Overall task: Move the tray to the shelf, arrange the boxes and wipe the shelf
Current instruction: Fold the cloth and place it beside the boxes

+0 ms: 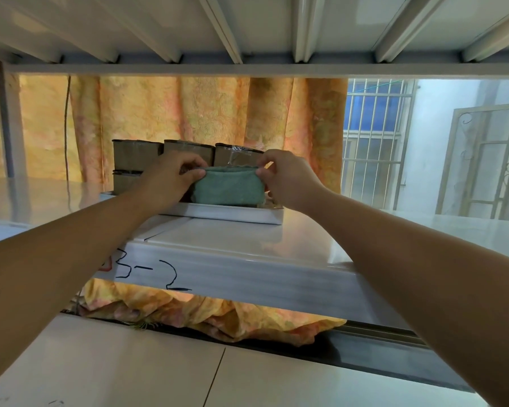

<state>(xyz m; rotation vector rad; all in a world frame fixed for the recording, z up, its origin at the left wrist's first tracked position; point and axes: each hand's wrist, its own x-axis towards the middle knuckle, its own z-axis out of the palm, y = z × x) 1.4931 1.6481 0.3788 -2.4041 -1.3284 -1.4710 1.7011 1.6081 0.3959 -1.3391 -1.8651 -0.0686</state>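
A white tray [232, 215] sits on the white shelf [276, 245], near its back. Several brown cardboard boxes [135, 155] stand stacked on the tray, wrapped in clear tape. In front of them a folded green cloth [229, 186] stands on edge in the tray. My left hand [171, 177] pinches the cloth's upper left corner. My right hand [282, 174] pinches its upper right corner. Both forearms reach in over the shelf's front edge.
The underside of the shelf above [247, 30] hangs low over the hands. An orange patterned curtain [203, 113] hangs behind the shelf. A barred window [373, 136] is at the right. The shelf's front edge bears the handwritten mark "3-2" [147, 271].
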